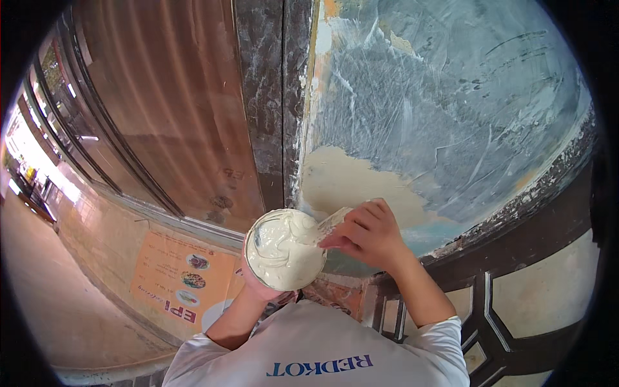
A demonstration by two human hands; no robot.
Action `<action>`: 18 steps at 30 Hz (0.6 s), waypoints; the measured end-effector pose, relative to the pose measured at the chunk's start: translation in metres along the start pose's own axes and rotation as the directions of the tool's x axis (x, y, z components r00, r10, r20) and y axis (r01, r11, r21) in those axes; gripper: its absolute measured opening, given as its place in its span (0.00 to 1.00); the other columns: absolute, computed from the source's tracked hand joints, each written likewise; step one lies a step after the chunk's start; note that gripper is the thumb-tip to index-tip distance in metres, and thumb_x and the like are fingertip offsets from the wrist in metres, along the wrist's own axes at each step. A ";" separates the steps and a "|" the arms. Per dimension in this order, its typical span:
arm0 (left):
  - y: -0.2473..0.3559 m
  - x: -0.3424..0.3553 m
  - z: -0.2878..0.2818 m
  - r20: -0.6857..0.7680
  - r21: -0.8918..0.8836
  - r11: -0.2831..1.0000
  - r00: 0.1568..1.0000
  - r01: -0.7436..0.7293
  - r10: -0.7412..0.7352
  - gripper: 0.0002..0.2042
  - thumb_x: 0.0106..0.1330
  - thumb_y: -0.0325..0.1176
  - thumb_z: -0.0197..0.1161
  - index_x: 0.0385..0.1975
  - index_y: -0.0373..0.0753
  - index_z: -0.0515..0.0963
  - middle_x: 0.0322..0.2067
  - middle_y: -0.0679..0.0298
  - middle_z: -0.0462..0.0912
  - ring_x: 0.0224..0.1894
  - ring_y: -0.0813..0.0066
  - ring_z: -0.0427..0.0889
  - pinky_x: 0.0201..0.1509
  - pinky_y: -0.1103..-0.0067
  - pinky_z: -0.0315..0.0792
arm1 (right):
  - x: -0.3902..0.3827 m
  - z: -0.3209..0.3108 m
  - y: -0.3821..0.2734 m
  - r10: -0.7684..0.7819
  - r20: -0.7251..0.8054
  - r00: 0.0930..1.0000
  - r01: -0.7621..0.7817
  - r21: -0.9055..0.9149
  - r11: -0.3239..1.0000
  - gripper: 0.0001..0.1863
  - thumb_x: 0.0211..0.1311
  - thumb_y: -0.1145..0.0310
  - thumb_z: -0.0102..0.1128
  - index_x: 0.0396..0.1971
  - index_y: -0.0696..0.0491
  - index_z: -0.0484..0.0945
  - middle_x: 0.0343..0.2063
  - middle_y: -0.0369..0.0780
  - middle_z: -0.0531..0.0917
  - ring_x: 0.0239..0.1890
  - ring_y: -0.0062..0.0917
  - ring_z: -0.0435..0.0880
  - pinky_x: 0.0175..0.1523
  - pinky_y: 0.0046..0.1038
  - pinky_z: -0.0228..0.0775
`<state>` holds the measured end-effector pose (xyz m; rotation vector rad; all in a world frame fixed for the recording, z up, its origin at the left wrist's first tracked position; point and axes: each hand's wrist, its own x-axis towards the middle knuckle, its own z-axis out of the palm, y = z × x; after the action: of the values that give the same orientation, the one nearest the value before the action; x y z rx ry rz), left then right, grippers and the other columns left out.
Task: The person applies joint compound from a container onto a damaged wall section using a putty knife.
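My left hand is wrapped round the lower side of a round tub of creamy off-white putty, holding it up in front of my chest. The putty lies in thick swirls, nearly up to the rim. Just right of the tub, my right hand is closed on a flat scraper smeared with putty, its edge beside the tub's rim. Its handle is hidden by my fingers. Behind them, a fresh beige patch of putty covers the lower left of a grey-blue wall panel.
A dark post divides the panel from a brown glass pane at left. Dark trim borders the panel below, above a dark metal frame. An orange printed poster is at lower left.
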<state>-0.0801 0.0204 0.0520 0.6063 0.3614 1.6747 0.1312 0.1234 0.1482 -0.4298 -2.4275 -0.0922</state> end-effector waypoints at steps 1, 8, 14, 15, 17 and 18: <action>0.000 0.002 0.000 0.039 0.011 1.000 0.999 -0.026 0.025 0.29 0.65 0.34 0.59 0.65 0.32 0.61 0.62 0.50 0.69 0.62 0.58 0.73 0.64 0.62 0.71 | -0.005 0.002 0.001 0.014 -0.016 1.000 -0.014 -0.012 1.000 0.13 0.42 0.65 0.74 0.27 0.44 0.77 0.29 0.30 0.76 0.35 0.27 0.77 0.42 0.33 0.65; 0.000 0.009 -0.010 0.111 -0.022 0.997 0.992 0.069 -0.066 0.34 0.72 0.57 0.33 0.68 0.39 0.61 0.66 0.53 0.67 0.66 0.54 0.68 0.69 0.56 0.63 | -0.030 0.018 0.018 0.150 -0.080 0.985 -0.148 0.037 0.988 0.15 0.36 0.71 0.72 0.26 0.46 0.76 0.28 0.32 0.77 0.34 0.31 0.78 0.43 0.33 0.67; -0.003 0.006 -0.027 -0.014 -0.242 0.950 0.978 0.197 -0.207 0.31 0.73 0.54 0.33 0.68 0.40 0.61 0.66 0.54 0.66 0.66 0.54 0.68 0.69 0.55 0.63 | -0.035 0.028 0.023 0.331 -0.096 0.939 -0.325 0.067 0.943 0.14 0.36 0.74 0.70 0.26 0.50 0.76 0.27 0.36 0.78 0.32 0.35 0.79 0.36 0.36 0.70; -0.006 0.003 -0.036 0.033 0.050 0.995 0.996 0.083 -0.085 0.31 0.73 0.55 0.33 0.68 0.41 0.60 0.66 0.54 0.66 0.66 0.54 0.68 0.68 0.54 0.64 | -0.033 0.030 0.023 0.355 -0.124 0.927 -0.350 0.063 0.935 0.14 0.38 0.75 0.70 0.27 0.51 0.76 0.27 0.37 0.78 0.31 0.36 0.79 0.36 0.36 0.70; -0.008 0.003 -0.041 -0.006 -0.028 0.993 0.993 0.114 -0.115 0.31 0.73 0.55 0.34 0.69 0.41 0.60 0.66 0.54 0.66 0.66 0.54 0.68 0.68 0.54 0.63 | -0.026 0.035 0.023 0.380 -0.155 0.912 -0.376 0.058 0.925 0.13 0.40 0.75 0.70 0.27 0.52 0.76 0.27 0.38 0.79 0.31 0.37 0.79 0.36 0.37 0.71; -0.009 0.004 -0.042 -0.044 -0.106 0.984 0.988 0.141 -0.147 0.32 0.72 0.55 0.34 0.69 0.42 0.60 0.67 0.54 0.65 0.66 0.54 0.68 0.68 0.53 0.63 | -0.020 0.037 0.023 0.447 -0.187 0.875 -0.432 0.117 0.894 0.13 0.42 0.75 0.70 0.29 0.52 0.75 0.27 0.38 0.79 0.31 0.38 0.80 0.36 0.38 0.71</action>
<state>-0.0978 0.0302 0.0139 0.4505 0.3456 1.5617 0.1309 0.1463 0.1060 -0.8836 -2.0632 0.1415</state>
